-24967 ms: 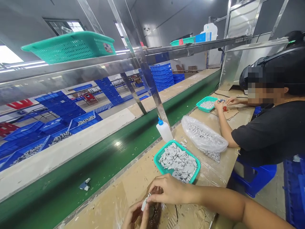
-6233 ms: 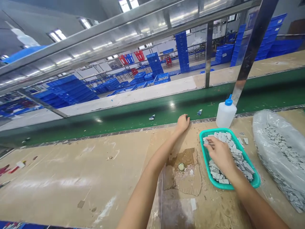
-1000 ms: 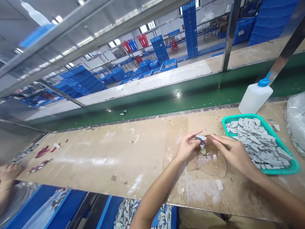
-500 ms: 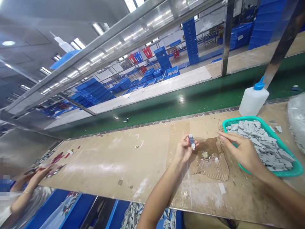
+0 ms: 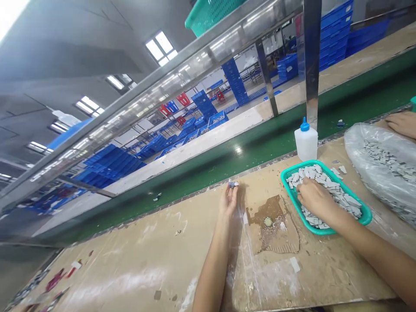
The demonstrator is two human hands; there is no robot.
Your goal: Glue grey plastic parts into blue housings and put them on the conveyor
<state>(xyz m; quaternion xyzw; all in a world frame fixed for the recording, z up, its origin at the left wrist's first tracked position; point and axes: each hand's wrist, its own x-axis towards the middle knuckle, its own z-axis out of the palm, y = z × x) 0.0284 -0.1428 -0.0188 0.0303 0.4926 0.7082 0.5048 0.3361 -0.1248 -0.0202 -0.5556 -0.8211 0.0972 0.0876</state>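
Near the far edge of the worktop, the left hand stands upright, its fingertips pinching a small grey-and-blue piece. To its right, the right hand presses into the grey pieces in a teal plastic basket, though whether it grips one is hidden. Between the hands lies a torn cardboard patch bearing a round disc, and beyond the basket stand a white squeeze bottle and a clear plastic bag.
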